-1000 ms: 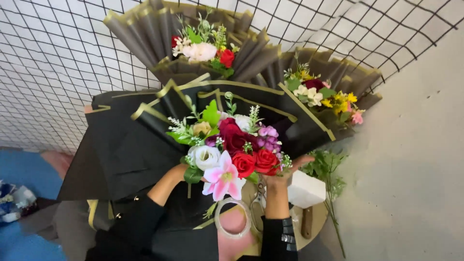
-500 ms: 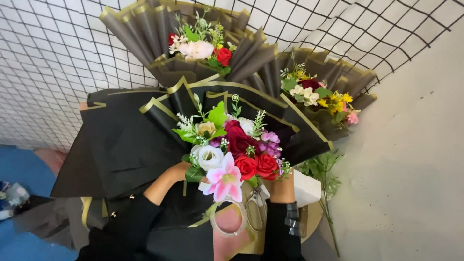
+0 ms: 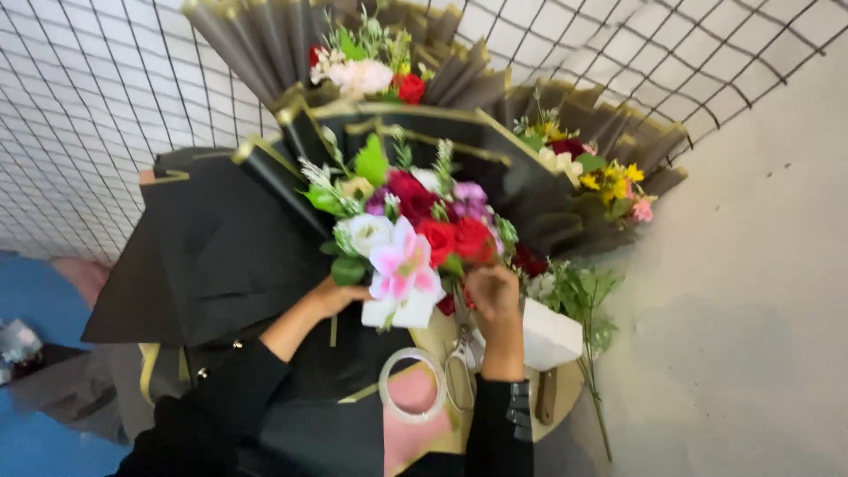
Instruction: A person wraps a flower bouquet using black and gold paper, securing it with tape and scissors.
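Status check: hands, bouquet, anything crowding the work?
Left hand under the bouquet, right hand gripping its right side. Tape roll and scissors lie just below. Two wrapped bouquets stand behind.

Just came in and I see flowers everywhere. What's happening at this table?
A person in black sleeves holds a mixed bouquet of red, white and pink flowers with both hands: the left hand under the blooms, the right hand at the red roses. Black gold-edged wrapping paper lies beneath. Two finished wrapped bouquets lean on the wire grid behind. A tape roll and scissors lie near.

Black wire grid (image 3: 106, 97) against pale wall (image 3: 751, 247); blue floor (image 3: 35, 291) lower left.
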